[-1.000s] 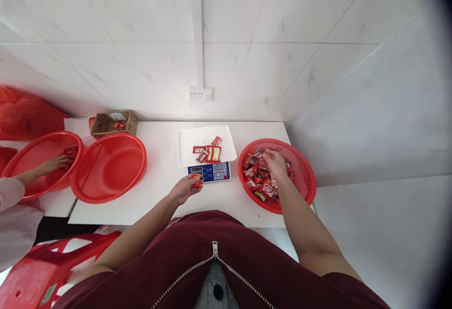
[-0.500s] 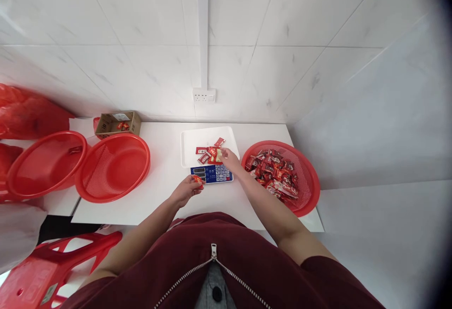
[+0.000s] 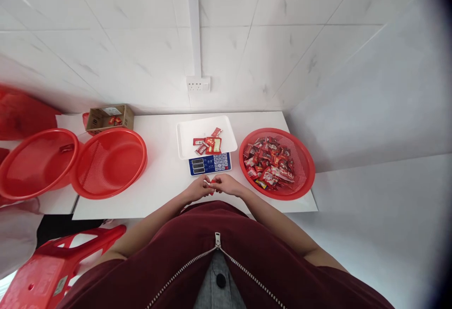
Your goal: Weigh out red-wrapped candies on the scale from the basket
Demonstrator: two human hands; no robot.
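My left hand (image 3: 199,188) and my right hand (image 3: 226,184) meet just in front of the blue scale (image 3: 211,164). Both are closed on a small red packet (image 3: 212,187) between their fingertips, mostly covered by the fingers. Behind them, a white tray (image 3: 186,136) rests on the scale and holds several red wrapped packets (image 3: 213,145), one with a pale window. To the right of the scale stands a red basket (image 3: 305,177) with a heap of red wrapped packets (image 3: 271,163).
Two red baskets (image 3: 109,163) (image 3: 38,163) stand at the left, one with a single packet inside. A cardboard box (image 3: 127,117) with a few packets is behind them. A red stool (image 3: 42,271) is at the lower left, below the table's edge.
My right hand has left the packets on the tray and come back to my left hand. Both hands now touch the red packet, nearer my body. The view has shifted slightly.
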